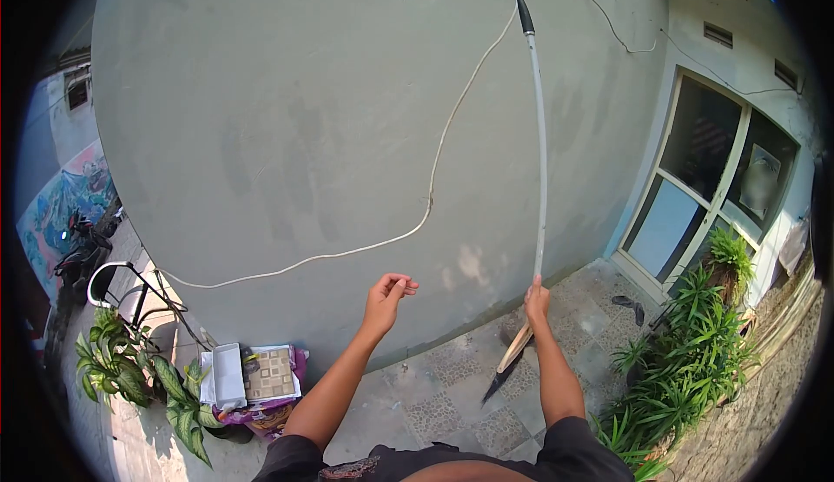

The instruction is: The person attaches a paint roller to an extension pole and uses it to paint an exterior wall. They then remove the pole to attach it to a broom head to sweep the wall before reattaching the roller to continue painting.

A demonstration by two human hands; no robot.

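A long, pale grey pole (543, 152) rises in front of me, standing nearly upright and leaning slightly left towards the top, where it has a black sleeve (525, 13) and a thin rod above it. My right grip (538, 301) is wrapped around its lower part, fingers and thumb closed on the shaft. Just below that grip is a light wooden piece (516, 348) with a dark, pointed end; I cannot tell whether it joins the pole. My left grip (391, 298) is raised in the air, well apart from the pole, fingers loosely curled with the thumb near them; I cannot tell whether they press together.

Behind the pole stands a broad grey wall (295, 117), crossed by a sagging white cable (432, 191). Below is a patterned tile floor (432, 414). To my left, a white box (228, 375) sits beside a leafy plant (184, 395). To my right are spiky green plants (695, 339) and, beyond them, a glass-panelled door (705, 104) in a pale frame.
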